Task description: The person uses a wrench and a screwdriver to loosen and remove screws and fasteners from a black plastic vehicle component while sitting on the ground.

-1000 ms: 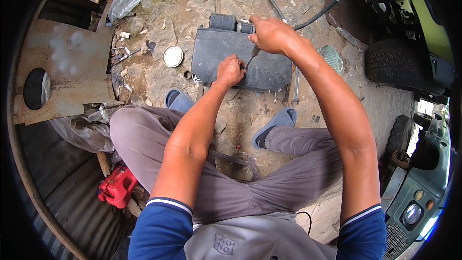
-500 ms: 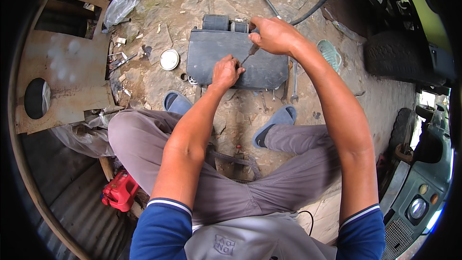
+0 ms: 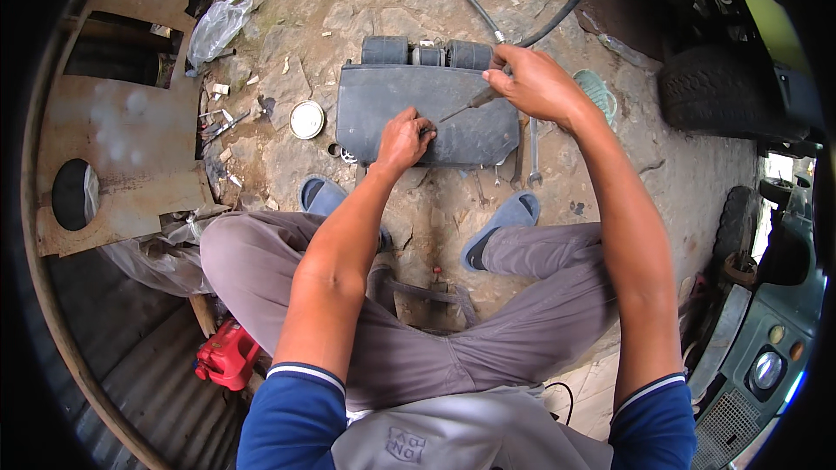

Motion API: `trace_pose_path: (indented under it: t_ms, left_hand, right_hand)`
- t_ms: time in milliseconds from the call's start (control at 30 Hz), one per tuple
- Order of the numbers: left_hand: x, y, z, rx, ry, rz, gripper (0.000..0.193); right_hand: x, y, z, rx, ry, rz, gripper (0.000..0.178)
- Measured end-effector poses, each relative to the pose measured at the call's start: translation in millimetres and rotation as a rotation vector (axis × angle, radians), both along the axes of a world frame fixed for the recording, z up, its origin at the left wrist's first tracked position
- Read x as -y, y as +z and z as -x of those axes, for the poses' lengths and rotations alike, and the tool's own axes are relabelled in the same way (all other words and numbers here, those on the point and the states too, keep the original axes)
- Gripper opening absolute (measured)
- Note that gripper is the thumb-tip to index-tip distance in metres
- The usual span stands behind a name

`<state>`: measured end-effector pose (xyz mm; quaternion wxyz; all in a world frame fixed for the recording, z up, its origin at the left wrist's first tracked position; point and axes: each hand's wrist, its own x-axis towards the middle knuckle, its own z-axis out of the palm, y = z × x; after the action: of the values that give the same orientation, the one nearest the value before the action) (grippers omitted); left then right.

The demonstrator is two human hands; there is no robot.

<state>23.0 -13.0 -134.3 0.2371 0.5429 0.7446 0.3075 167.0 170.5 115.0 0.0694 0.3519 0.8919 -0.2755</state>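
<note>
A flat black plastic unit [image 3: 366, 109], with round black housings [image 3: 384, 50] along its far side, lies in front of me. My left hand [image 3: 405, 141] rests on its near left part with thumb and fingers pressed together; whatever they pinch is too small to make out. Above the unit's right part, my right hand [image 3: 542, 87] grips a screwdriver [image 3: 479, 101] by its dark handle. The thin shaft slants down leftward, its tip a little short of my left fingertips.
Wrenches [image 3: 535, 157] lie right of the unit, a round tin [image 3: 306, 119] left of it. Beyond are black hoses [image 3: 557, 19] and a green plastic basket [image 3: 596, 94]. A rusty metal panel [image 3: 131, 122] and red jerrycan [image 3: 228, 354] stand left; a vehicle tyre [image 3: 710, 104] is right.
My right hand has moved right and slightly down, drawing the screwdriver back from my left fingers and tilting it flatter. My left hand has stayed on the unit.
</note>
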Motion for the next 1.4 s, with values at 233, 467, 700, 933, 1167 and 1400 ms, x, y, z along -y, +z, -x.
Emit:
trace_pose_path:
  t_ms: [233,467,700,933,1167,1400]
  left_hand:
    - [-3,8,-8,-0.070,-0.038,0.009,0.020]
    - [-9,3,-13,-0.038,0.019,0.119,0.020]
    - [-8,10,-2,-0.032,-0.193,0.040,0.022]
    - [-15,19,-17,-0.128,-0.109,0.090,0.016]
    - [-17,15,-2,-0.103,-0.246,0.211,0.019]
    - [-15,15,-2,-0.128,-0.267,0.116,0.019]
  right_hand:
    - [-6,3,-63,-0.011,-0.099,-0.010,0.034]
    - [7,-21,-89,-0.063,-0.302,0.229,0.039]
    - [6,-11,-85,-0.028,-0.293,0.156,0.040]
    - [1,-25,-93,-0.149,-0.255,0.080,0.035]
    - [1,-27,-92,-0.144,-0.249,0.050,0.036]
    - [4,-12,-84,-0.029,-0.278,0.115,0.038]
